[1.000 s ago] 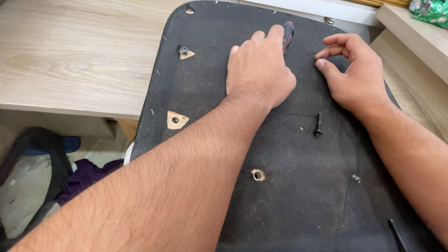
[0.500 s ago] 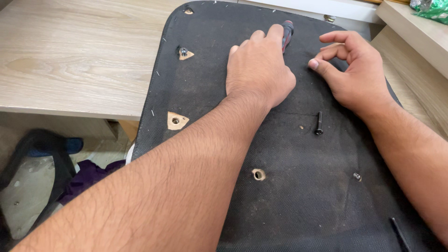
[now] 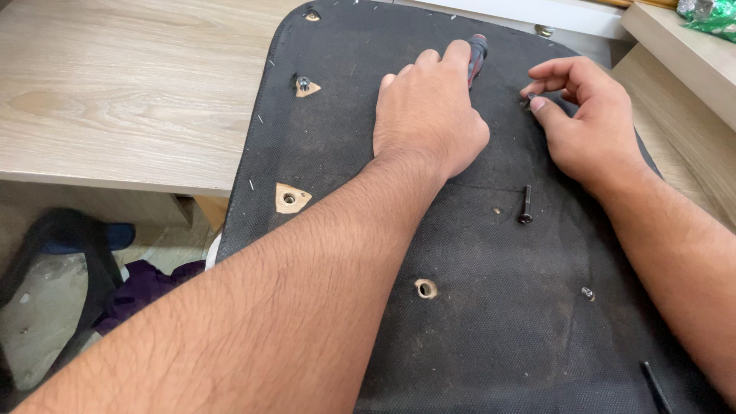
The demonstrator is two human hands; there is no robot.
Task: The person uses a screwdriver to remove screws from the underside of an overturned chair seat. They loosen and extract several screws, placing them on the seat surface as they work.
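A chair seat [image 3: 491,330] lies upside down, its underside covered in black fabric. My left hand [image 3: 429,115] rests on its far part, closed around a screwdriver with a red and black handle [image 3: 477,54]; the tip is hidden under the hand. To the right, my right hand [image 3: 590,126] pinches a small dark bolt [image 3: 529,97] between thumb and forefinger, just above the fabric. A loose black bolt [image 3: 524,204] lies on the seat below that hand.
The seat has bolt holes [image 3: 424,288], two triangular wood cut-outs [image 3: 290,198], one with a bolt in it [image 3: 303,83]. A thin black rod [image 3: 655,385] lies at the bottom right. The seat rests on a wooden desk [image 3: 115,92]. Dark clothes [image 3: 146,287] lie on the floor.
My right thumb and forefinger have closed together on a small dark bolt, and the hand shifted slightly right. My left hand and the screwdriver have stayed in place.
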